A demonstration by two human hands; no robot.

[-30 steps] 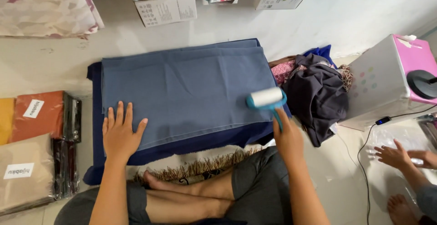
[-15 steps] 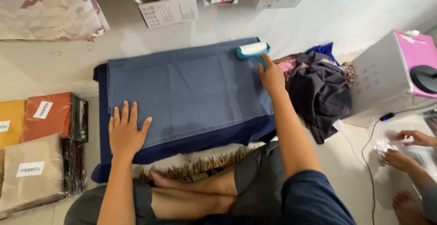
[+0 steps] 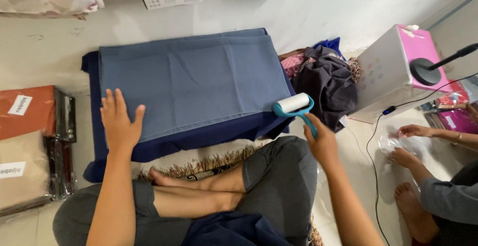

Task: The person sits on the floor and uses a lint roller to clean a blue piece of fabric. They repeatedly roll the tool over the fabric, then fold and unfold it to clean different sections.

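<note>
A lint roller (image 3: 295, 103) with a white roll and a teal frame and handle sits at the near right corner of the folded blue cloth (image 3: 199, 77), its roll lying across the cloth's edge. The right hand (image 3: 322, 141) grips the teal handle from below, fingers curled shut around it, the forearm running back and down toward the body at the right of the bent knee. Up and to the left of this hand the blue cloth spreads flat over a darker navy layer (image 3: 199, 136) that shows as a border along the near and left sides.

The left hand (image 3: 119, 121) lies palm down on the near left part of the cloth, fingers straight and slightly spread, thumb angled out to the right, pressing the fabric flat; its forearm comes straight up from the lap. The two hands are well apart, with most of the cloth's near edge between them.

Just beyond the right hand, to its upper right, a heap of dark clothes (image 3: 326, 79) lies on the floor beside the cloth. Further right stands a white and pink box (image 3: 393, 72). To the right of the right hand another person's hands (image 3: 408, 144) handle clear plastic. Left of the left hand lie flat packets in orange and beige (image 3: 30, 141).
</note>
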